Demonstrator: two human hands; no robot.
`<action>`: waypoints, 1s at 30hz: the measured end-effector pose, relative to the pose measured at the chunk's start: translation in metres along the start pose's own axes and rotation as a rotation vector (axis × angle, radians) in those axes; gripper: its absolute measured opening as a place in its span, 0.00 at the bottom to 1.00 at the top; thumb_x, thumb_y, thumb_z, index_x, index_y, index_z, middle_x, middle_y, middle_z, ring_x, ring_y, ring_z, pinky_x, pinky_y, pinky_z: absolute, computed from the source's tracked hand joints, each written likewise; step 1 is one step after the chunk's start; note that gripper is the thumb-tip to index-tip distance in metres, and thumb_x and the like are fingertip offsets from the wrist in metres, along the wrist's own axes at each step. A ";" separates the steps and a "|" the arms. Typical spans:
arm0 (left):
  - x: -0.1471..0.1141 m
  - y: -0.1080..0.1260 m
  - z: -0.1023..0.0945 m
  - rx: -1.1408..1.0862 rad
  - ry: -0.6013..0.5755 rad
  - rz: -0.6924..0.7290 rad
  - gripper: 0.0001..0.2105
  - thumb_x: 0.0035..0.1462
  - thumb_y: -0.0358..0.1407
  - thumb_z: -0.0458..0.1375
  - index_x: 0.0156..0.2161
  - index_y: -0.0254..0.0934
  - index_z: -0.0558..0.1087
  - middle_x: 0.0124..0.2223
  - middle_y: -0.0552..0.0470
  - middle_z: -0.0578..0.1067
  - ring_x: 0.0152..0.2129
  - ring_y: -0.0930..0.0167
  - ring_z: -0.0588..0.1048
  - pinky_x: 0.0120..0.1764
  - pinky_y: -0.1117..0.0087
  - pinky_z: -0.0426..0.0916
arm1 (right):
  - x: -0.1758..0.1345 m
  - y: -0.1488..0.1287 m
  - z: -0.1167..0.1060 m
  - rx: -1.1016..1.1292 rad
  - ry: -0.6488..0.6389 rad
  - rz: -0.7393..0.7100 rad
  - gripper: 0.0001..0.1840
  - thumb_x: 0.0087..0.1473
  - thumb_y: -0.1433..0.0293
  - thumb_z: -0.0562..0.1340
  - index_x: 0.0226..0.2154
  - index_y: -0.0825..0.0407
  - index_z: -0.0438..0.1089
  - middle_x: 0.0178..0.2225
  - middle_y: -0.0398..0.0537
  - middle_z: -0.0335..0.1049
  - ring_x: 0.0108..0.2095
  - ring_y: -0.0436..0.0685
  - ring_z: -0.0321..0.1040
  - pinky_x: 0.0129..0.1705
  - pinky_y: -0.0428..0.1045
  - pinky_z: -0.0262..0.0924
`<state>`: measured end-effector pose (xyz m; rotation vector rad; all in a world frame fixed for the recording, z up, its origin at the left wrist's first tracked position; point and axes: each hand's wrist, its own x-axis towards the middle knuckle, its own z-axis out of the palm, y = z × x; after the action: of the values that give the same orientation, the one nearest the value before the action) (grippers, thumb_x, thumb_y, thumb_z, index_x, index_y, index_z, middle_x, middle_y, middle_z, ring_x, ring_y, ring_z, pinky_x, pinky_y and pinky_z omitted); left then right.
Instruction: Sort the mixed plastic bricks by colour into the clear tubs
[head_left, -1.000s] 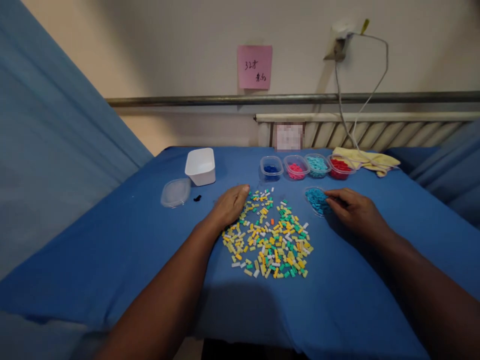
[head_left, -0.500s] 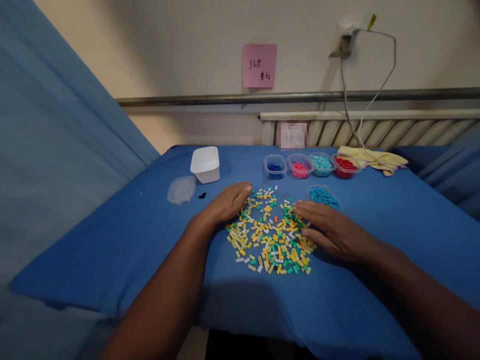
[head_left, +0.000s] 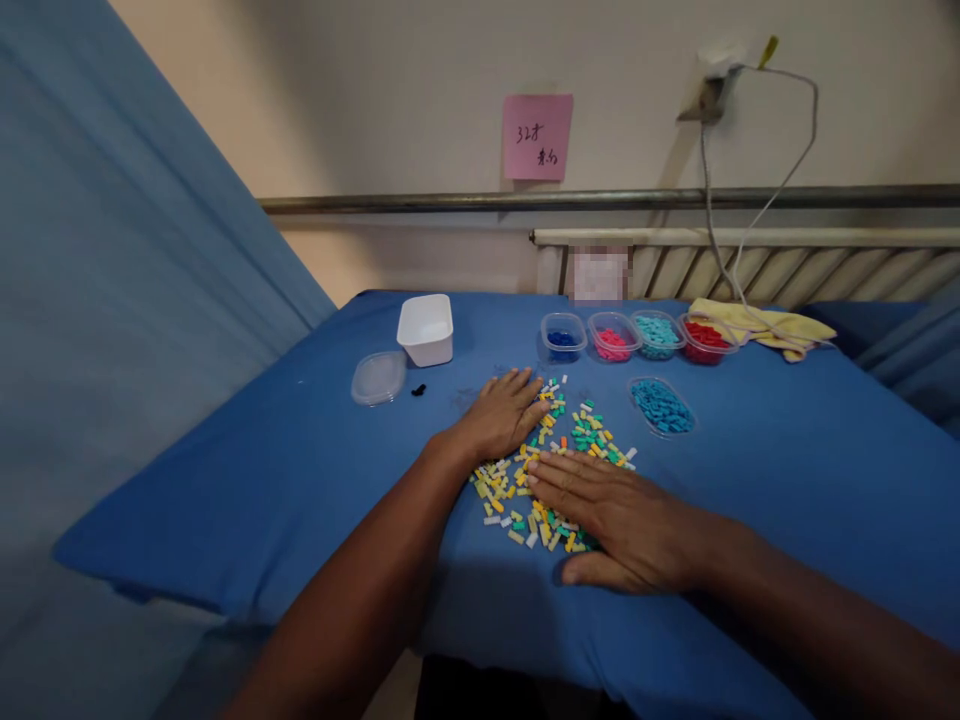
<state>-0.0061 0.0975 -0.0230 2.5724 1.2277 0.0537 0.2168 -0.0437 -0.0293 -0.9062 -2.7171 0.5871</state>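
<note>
Many small building bricks (head_left: 497,490) in yellow, white, green and orange lie loosely spread on the blue cloth. My left hand (head_left: 501,418) lies flat on the upper left part of the spread, fingers out toward the far side. Across the lower right part rests my right hand (head_left: 615,510), palm down, its fingers pointing left and its thumb apart. Both hands are open and cover some of the bricks. One orange brick (head_left: 564,442) shows between the hands.
Behind the bricks stand clear tubs of dark blue (head_left: 561,341), pink (head_left: 613,346), turquoise (head_left: 658,335) and red pieces (head_left: 705,342). Nearer is a tub of teal pieces (head_left: 662,407). At left are a white container (head_left: 425,330), a clear lid (head_left: 379,379) and a small black item (head_left: 418,390). A yellow cloth (head_left: 780,328) lies back right.
My right hand has moved left and nearer to me, over the bricks. The left hand has shifted right onto them and flattened. The brick spread is narrower, and the view has shifted slightly.
</note>
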 end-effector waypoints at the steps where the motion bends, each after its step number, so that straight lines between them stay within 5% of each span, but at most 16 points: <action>1: 0.001 0.000 0.000 0.016 -0.008 0.015 0.38 0.77 0.57 0.36 0.79 0.35 0.55 0.82 0.41 0.46 0.79 0.54 0.44 0.76 0.46 0.40 | 0.004 -0.002 0.001 -0.012 0.003 0.014 0.52 0.69 0.38 0.57 0.80 0.51 0.48 0.80 0.57 0.44 0.80 0.68 0.40 0.81 0.65 0.35; 6: 0.005 -0.005 0.000 -0.052 0.046 -0.011 0.36 0.78 0.54 0.35 0.78 0.34 0.57 0.81 0.42 0.50 0.79 0.58 0.47 0.76 0.47 0.41 | 0.016 0.012 -0.009 -0.088 0.063 0.133 0.51 0.71 0.37 0.53 0.79 0.53 0.50 0.80 0.59 0.46 0.80 0.68 0.40 0.81 0.67 0.35; 11: -0.005 -0.008 -0.006 -0.049 0.051 -0.068 0.37 0.78 0.55 0.34 0.79 0.34 0.57 0.81 0.42 0.51 0.79 0.58 0.47 0.76 0.46 0.40 | -0.013 0.034 -0.018 -0.135 0.161 0.279 0.43 0.76 0.45 0.50 0.80 0.52 0.46 0.80 0.58 0.43 0.80 0.69 0.40 0.79 0.70 0.42; 18: -0.017 0.027 -0.006 0.055 -0.072 0.088 0.36 0.79 0.54 0.35 0.80 0.33 0.52 0.82 0.42 0.46 0.79 0.57 0.45 0.77 0.47 0.41 | -0.013 0.022 0.004 -0.151 0.048 0.207 0.52 0.71 0.40 0.55 0.80 0.55 0.45 0.80 0.62 0.40 0.80 0.72 0.41 0.79 0.69 0.41; 23: -0.010 0.027 -0.001 0.207 0.028 -0.004 0.33 0.79 0.50 0.39 0.79 0.33 0.56 0.81 0.39 0.50 0.78 0.54 0.48 0.76 0.44 0.42 | 0.001 0.017 -0.003 -0.223 0.111 0.288 0.52 0.71 0.40 0.54 0.79 0.61 0.50 0.79 0.67 0.41 0.80 0.75 0.39 0.79 0.72 0.40; 30: -0.006 0.018 0.003 0.135 0.080 -0.054 0.35 0.78 0.52 0.39 0.78 0.33 0.57 0.80 0.38 0.52 0.78 0.53 0.49 0.76 0.44 0.43 | -0.033 -0.008 -0.007 -0.060 -0.025 -0.011 0.54 0.69 0.40 0.59 0.81 0.49 0.42 0.81 0.57 0.41 0.80 0.68 0.40 0.80 0.67 0.40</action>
<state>0.0039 0.0817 -0.0200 2.6733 1.3737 0.0654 0.2411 -0.0678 -0.0224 -0.9034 -2.7736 0.5205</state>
